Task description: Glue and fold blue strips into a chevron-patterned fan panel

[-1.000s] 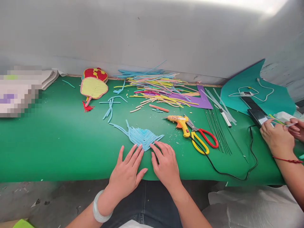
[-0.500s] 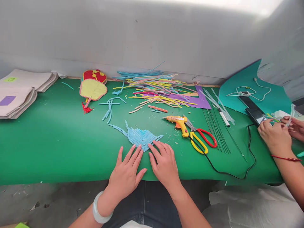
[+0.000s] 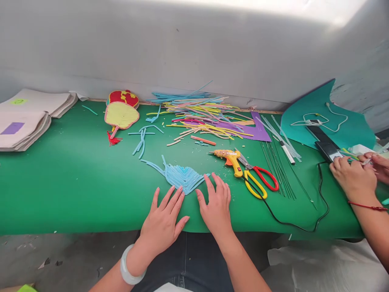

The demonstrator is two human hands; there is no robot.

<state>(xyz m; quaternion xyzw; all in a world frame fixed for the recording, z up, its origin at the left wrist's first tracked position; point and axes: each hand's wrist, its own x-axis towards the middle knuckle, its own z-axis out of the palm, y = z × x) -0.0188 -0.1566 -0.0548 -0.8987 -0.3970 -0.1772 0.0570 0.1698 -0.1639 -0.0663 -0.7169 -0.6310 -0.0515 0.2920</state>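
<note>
Both your hands lie palm down and unclenched on the green tabletop, neither grasping anything. Your left hand is spread flat, with its 2 middle fingertips at the near left edge of the blue strip piece; your right hand is loosely arched, thumb apart, its index fingertip at the piece's right tip, though you cannot tell from here whether it presses or only hovers. The piece lies straight ahead of the gap between your 2 hands: its long axis runs crosswise, from loose ends ahead of your left fingers to that tip at your right index, and its V-shaped point faces back between your thumbs. Your left hand is nearer this point and the body, your right nearer the tip. Beyond your right hand and to its right sit the yellow glue gun and the scissors, near but untouched. Ahead of your left hand, past the piece, are loose blue strips; farther ahead is the coloured strip pile.
</note>
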